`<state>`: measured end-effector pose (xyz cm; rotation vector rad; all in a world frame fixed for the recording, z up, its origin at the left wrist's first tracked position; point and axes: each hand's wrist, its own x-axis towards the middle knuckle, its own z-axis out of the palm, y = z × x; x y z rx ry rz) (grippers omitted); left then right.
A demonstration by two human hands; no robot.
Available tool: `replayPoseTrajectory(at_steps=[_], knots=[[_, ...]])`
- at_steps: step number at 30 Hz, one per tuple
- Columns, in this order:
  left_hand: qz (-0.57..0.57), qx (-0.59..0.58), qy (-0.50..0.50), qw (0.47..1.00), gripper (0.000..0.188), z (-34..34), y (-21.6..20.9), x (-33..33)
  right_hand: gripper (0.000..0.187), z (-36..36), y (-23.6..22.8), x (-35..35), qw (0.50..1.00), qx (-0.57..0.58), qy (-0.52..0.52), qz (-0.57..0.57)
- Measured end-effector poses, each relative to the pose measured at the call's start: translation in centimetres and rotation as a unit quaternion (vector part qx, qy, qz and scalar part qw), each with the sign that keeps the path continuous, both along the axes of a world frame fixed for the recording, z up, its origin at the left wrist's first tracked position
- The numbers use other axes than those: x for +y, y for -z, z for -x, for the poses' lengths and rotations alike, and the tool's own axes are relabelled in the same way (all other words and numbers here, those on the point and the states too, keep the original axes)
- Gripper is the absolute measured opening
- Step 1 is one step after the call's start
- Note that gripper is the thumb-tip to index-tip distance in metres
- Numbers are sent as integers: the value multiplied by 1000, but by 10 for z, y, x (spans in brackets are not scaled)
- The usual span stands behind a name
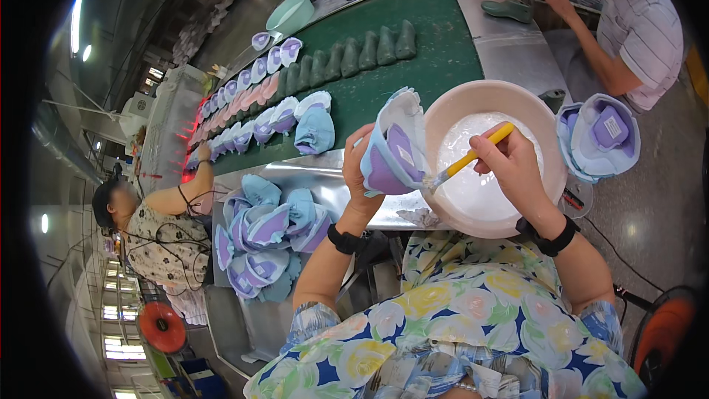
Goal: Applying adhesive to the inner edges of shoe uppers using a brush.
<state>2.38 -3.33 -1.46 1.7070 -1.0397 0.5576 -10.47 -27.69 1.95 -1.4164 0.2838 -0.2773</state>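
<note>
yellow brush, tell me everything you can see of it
The brush has a smooth-looking yellow handle and a short, pale bristle end. Gripped by the right hand, it slants across the pale basin, butt up to the right, bristles down to the left, seemingly touching the blue-and-purple fabric piece.

Some fingertips of the left hand (pixel 357 166) are hidden behind the upper (pixel 391 137), whose label (pixel 405 154) is too small to read. The right hand (pixel 513 166) covers part of the liquid (pixel 473 196) beneath it, and it is unclear whether the tips of its brush (pixel 473 155) touch the upper's edge. Left of the left hand, uppers in the pile (pixel 269 227) hide one another; well beyond the right hand, the top edge cuts off most of the head of a co-worker (pixel 642 29), and to its lower right the dark rim crops a fan (pixel 668 329).
</note>
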Motion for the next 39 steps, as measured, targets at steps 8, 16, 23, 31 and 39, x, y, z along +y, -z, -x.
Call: replayPoseTrajectory(at_steps=[8,16,23,31,39], knots=[[126,680,115,713,39,-4,1,11,21,11,-8,-26,966,-199,-35,164],[124,767,348,525,42,35,9,-21,29,-16,-31,1,854,-378,-113,339],[165,663,353,639,48,28,-7,-11,17,-23,-31,-23,900,-192,-118,374],[157,691,303,638,55,4,6,5,19,-9,-34,-31,912,-223,-52,339],[279,657,196,673,47,-5,21,15,27,-20,-16,-21,856,-241,-171,424]])
